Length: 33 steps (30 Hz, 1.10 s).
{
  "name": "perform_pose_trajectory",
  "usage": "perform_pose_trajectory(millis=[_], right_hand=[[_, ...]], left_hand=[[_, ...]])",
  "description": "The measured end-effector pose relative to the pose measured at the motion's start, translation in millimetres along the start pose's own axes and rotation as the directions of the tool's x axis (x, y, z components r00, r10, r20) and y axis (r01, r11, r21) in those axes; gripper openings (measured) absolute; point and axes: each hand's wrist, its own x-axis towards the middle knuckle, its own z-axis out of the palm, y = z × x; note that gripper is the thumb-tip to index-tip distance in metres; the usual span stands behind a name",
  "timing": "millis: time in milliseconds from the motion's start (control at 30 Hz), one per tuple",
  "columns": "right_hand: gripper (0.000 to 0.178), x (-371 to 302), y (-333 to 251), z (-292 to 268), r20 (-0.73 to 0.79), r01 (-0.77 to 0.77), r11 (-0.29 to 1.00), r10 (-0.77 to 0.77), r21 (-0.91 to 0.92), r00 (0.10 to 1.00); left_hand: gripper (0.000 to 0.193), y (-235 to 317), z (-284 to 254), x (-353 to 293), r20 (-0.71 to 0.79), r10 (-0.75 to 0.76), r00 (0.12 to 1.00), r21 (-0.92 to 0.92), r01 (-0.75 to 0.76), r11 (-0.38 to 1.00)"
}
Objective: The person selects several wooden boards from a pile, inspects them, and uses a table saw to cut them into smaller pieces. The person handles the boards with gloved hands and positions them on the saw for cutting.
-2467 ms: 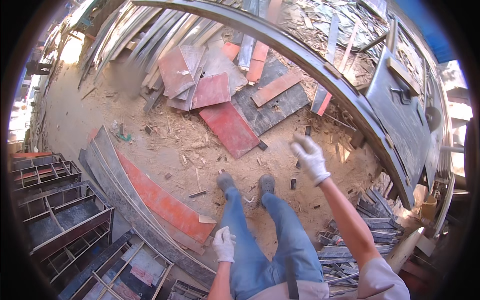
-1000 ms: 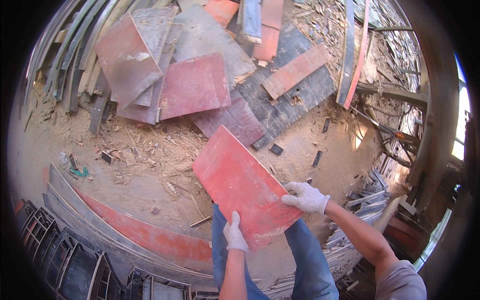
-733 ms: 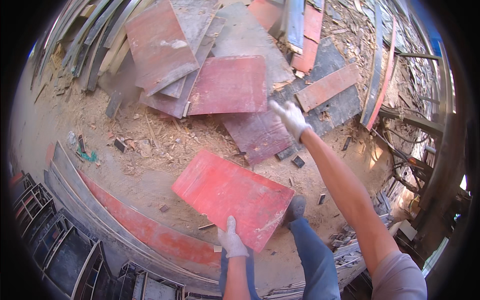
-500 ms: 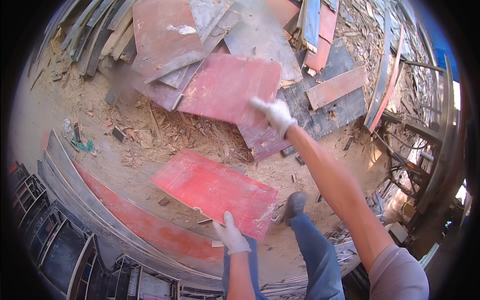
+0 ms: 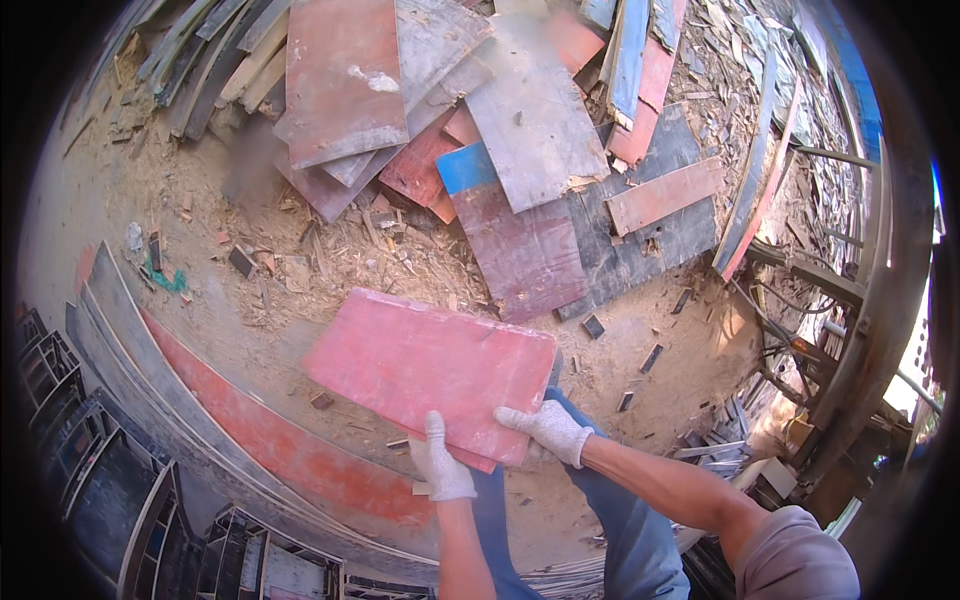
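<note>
In the head view, the left grip (image 5: 445, 468) is closing on the near edge of a red panel (image 5: 430, 365), its thumb lying over the top face while the fingers are mostly hiding, presumably bracing from below. The right grip (image 5: 555, 430) is taking the same panel near its right-hand near corner, fingers pressing flat on the face; whether its thumb is reaching underneath, I cannot tell. The panel is sitting between and just beyond both grips, tilting slightly, above the legs (image 5: 635, 530); the two holds are probably sharing its weight and stopping it from twisting. A redder second panel (image 5: 472, 459) is peeping out under the near edge, between the grips, so the left one is likely supporting both. Gloves are covering both hands, likely guarding against rough edges. Beyond the grips, a brown board (image 5: 345, 85), a grey board (image 5: 540, 115) and a dark board (image 5: 650, 250) are overlapping in a loose heap, seemingly tossed down rather than stacked; a narrow board (image 5: 665, 195) is resting across the dark one. Wood chips (image 5: 290, 275) are littering the ground farther off, ahead and left of the left grip. Left of it, a long red strip (image 5: 270, 430) is lying beside grey strips (image 5: 130, 330), probably grouped by length, their curve perhaps coming from the lens.
</note>
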Motion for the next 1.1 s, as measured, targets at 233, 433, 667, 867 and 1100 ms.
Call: perform_pose_trajectory(millis=[233, 433, 667, 867, 1100], right_hand=[[0.08, 62, -4, -73, 0.018, 0.23, 0.951, -0.232, -0.208, 0.973], [0.117, 182, -152, -244, -0.589, 0.154, 0.628, -0.774, -0.763, 0.233], [0.082, 188, -245, -284, -0.485, 0.503, 0.75, -0.662, -0.43, 0.572], [0.047, 161, -142, -197, -0.467, 0.695, 0.467, -0.859, -0.548, 0.209], [0.039, 171, -17, -185, -0.511, 0.845, 0.535, -0.722, 0.018, 0.467]], left_hand=[[0.056, 50, -4, 4, 0.027, 0.033, 0.999, 0.142, -0.037, 0.989], [0.056, 50, -47, 12, 0.149, 0.029, 0.988, 0.098, -0.043, 0.994], [0.061, 42, -55, 73, 0.306, 0.249, 0.919, 0.099, -0.291, 0.952], [0.063, -3, -107, 201, 0.245, 0.441, 0.863, 0.278, -0.499, 0.821], [0.064, -30, -145, 291, 0.262, 0.485, 0.834, 0.227, -0.542, 0.809]])
